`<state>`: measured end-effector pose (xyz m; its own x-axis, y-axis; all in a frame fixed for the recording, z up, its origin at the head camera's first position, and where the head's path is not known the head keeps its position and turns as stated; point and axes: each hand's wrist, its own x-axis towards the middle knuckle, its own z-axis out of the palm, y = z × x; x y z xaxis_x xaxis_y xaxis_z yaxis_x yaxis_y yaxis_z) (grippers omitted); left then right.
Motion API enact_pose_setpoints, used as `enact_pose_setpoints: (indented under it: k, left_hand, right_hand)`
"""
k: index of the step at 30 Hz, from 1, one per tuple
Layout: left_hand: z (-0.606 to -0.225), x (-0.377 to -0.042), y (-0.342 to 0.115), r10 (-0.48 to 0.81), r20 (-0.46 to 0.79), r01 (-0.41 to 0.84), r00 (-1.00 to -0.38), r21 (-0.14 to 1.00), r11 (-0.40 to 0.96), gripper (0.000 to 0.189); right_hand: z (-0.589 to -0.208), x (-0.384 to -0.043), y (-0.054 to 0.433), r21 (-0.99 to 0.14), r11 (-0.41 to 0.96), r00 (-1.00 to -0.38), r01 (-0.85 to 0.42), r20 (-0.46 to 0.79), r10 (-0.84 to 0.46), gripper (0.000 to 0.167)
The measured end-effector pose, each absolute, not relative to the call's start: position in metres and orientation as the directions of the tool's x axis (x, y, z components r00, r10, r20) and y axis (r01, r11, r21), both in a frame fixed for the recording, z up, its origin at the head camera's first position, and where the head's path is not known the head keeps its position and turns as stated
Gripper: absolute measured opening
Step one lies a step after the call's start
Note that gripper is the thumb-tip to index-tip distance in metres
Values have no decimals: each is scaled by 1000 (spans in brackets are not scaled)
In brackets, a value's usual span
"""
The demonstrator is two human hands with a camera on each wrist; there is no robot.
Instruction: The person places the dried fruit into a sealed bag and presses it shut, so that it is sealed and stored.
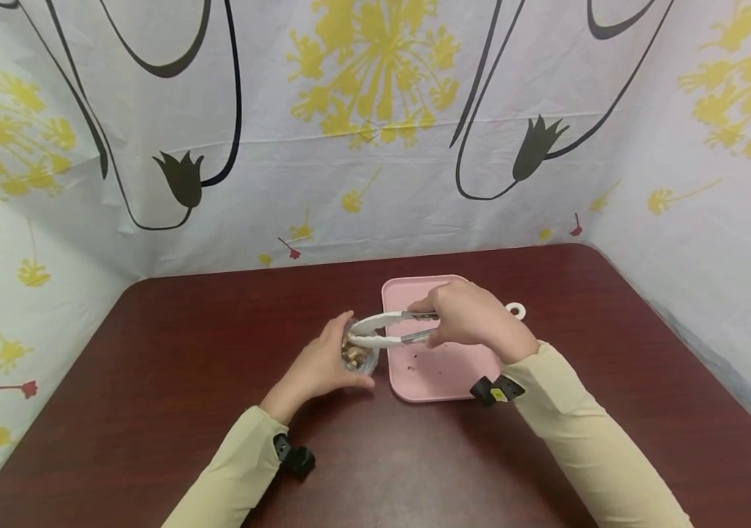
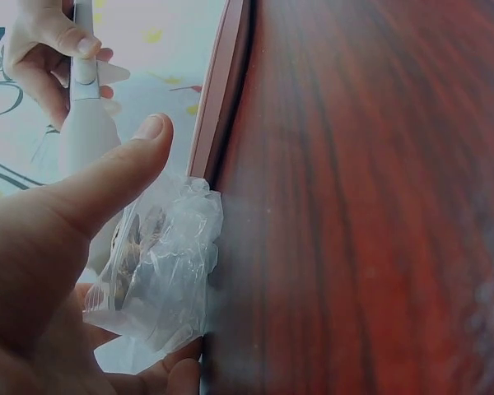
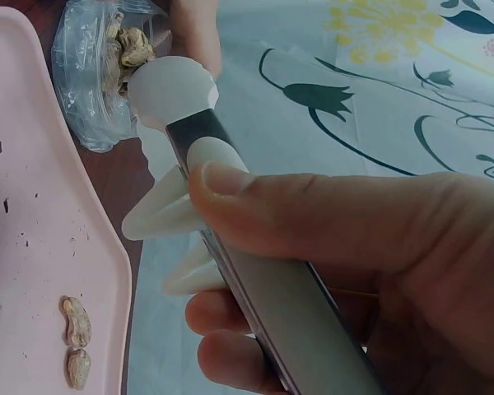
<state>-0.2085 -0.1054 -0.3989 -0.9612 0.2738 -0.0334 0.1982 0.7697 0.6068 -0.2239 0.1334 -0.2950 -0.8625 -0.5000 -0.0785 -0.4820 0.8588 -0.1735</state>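
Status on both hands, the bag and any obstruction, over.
Left hand grips clear bag of peanuts. Right hand holds tongs at bag's mouth. No obstruction visible.

Just left of the pink tray (image 1: 444, 378), my left hand (image 1: 323, 361) and the plastic bag of peanuts (image 2: 169, 271) block me; above it, my right hand (image 1: 471, 323) and the tongs (image 1: 382, 320) bar the way. I could pass in front of it, over bare tabletop (image 1: 389, 462) between my sleeves (image 1: 580, 418).
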Motion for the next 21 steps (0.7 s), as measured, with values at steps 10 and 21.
enact_pose_setpoints:
  k: [10, 21]
  left_hand:
    - [-399, -209, -105, 273, -35, 197, -961, 605, 772, 117]
    - [-399, -209, -105, 268, -43, 189, -962, 605, 774, 118]
  right_hand:
    - [-296, -221, 144, -180, 871, -875, -457, -83, -477, 55]
    - [-299, -216, 163, -235, 855, -879, -463, -2, -477, 54]
